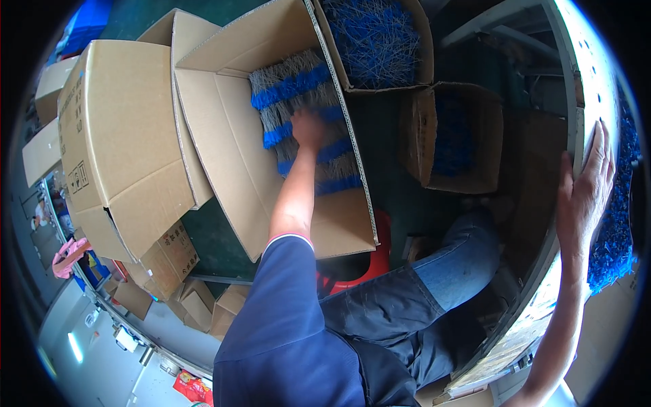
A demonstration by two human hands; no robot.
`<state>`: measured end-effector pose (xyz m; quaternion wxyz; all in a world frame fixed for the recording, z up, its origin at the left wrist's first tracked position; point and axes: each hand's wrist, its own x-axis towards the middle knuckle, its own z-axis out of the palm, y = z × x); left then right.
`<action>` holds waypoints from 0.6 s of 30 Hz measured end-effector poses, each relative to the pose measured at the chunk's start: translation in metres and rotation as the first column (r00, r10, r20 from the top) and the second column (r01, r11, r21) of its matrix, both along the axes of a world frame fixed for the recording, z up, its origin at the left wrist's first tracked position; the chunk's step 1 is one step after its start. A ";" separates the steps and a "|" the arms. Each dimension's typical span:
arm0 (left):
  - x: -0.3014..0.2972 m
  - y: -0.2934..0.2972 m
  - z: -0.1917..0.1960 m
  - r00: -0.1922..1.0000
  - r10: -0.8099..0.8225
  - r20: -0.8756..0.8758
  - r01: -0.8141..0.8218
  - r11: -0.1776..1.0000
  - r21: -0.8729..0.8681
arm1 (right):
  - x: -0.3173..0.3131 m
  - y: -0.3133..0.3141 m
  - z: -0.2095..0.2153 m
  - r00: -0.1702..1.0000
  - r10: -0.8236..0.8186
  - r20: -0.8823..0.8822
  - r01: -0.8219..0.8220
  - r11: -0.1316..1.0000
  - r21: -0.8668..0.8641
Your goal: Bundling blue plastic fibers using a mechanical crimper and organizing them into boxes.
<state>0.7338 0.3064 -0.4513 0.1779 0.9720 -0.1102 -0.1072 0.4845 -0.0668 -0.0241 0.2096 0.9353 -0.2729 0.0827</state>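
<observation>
Green floor [224, 234] crowded with cardboard boxes | big open carton [234, 146] held bundles of blue-banded grey wires [298, 115] | left hand [307, 129] reached in, fingers curled on bundle | right hand [588, 182] lay flat, fingers together, on white table edge [582, 81]

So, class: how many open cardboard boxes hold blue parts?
3: the big box under the left hand, one at top centre, one on its side, right of them. Others may be hidden.
</observation>
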 end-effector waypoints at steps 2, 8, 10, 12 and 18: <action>-0.001 -0.001 -0.002 0.998 -0.023 -0.054 0.025 0.999 0.034 | 0.001 0.001 0.001 1.000 0.012 0.002 -0.012 1.000 0.006; -0.015 -0.017 0.001 0.984 -0.063 -0.164 0.084 0.989 0.124 | 0.001 0.001 -0.001 1.000 0.029 -0.009 -0.029 1.000 -0.003; -0.020 -0.015 0.015 0.994 0.017 -0.109 -0.017 1.000 -0.002 | -0.001 0.001 0.000 1.000 0.026 -0.018 -0.026 1.000 -0.015; -0.019 0.018 0.008 0.996 0.058 -0.064 -0.054 0.996 0.067 | 0.002 0.002 0.000 1.000 0.029 -0.009 -0.029 1.000 -0.011; -0.006 0.133 -0.016 0.856 -0.012 -0.516 0.239 0.895 0.376 | 0.000 -0.002 0.002 1.000 0.029 -0.005 -0.029 0.999 -0.019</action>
